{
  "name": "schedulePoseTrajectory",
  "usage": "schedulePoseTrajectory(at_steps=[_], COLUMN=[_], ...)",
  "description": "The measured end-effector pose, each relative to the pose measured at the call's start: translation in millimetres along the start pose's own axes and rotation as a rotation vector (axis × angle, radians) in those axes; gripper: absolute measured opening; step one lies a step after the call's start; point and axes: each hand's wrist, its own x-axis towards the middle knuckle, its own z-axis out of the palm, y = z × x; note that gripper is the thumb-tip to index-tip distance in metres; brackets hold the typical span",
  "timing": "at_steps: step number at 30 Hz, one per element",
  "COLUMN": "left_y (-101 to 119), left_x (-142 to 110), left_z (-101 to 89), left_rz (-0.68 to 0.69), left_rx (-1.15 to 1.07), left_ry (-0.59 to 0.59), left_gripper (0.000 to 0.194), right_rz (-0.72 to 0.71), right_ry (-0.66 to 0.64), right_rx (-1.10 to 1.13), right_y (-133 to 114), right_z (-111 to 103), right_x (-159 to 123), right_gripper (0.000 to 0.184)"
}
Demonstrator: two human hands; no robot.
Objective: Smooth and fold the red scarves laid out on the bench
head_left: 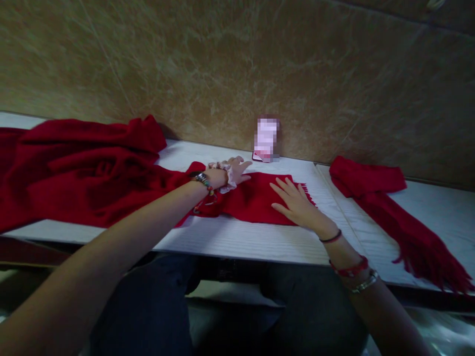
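Hands [238,171] [296,203] spread over red scarf [256,200]

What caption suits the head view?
Left hand and right hand over fringed red cloth on a white table, phone and folded scarf nearby.

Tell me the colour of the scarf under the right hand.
The scarf is red, clearest in the head view.

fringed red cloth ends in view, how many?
2: one fringe beside the right hand, on the middle red cloth; the other fringe on the separate scarf at far right. More may be hidden in the heaped cloth at left.
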Motion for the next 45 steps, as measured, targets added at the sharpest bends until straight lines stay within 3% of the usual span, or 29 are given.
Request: schedulePoseTrajectory(at_steps=[3, 7, 11, 15, 20, 26, 30, 32, 37, 41, 45], left_y=[25, 38, 34, 34, 35, 35, 35, 35, 37, 37, 35], left_x=[-33, -66, -70, -70, -74, -76, -76, -76, -76, -75, -75], left_z=[1.8, 4.3, 1.0, -2.0, -2.1, -2.1, -2.4, -3.5, -6.1, -5.2, -4.8], left_rz=[0.072, 0.004, -0.036, -0.029, -0.054, -0.08, -0.075, -0.079, -0.086, -0.099, -0.109], left_rx=[-0.03, -0.018, -0.027, -0.044, -0.05, -0.074, -0.083, -0.086, -0.076, -0.056, -0.066], left_ry=[-0.01, -0.264, -0.247, -0.253, -0.24, -0.23, -0.229, -0.238, -0.253, -0.249, -0.26], left_gripper=[0.057, 0.06, 0.065, 0.067, 0.07, 0.072, 0.071, 0.071, 0.07, 0.071, 0.07], right_rz=[0.034, 0.069, 0.175, 0.117, 0.04, 0.178, 0.346, 0.379, 0.169, -0.034, 0.005], right_ry=[-0.008, -0.063, -0.056, 0.051, -0.078, -0.063, -0.077, -0.007, 0.178, 0.063, -0.048], right_rx=[-0.036, -0.078, -0.179, -0.176, -0.043, -0.056, -0.067, -0.1, -0.115, -0.066, -0.043], right_y=[4, 15, 19, -1, -22, 26, 58, 60, 23, -16, -17], right_z=[8, 15, 6, -6, 8, 25, 17, 8, -9, 4, 19], right_x=[2, 0, 4, 30, 64, 55, 43, 39, 36, 33, 32], right_gripper=[0.058, 0.058, 0.054, 0.053, 0.056, 0.053, 0.055, 0.057, 0.057, 0.055, 0.054])
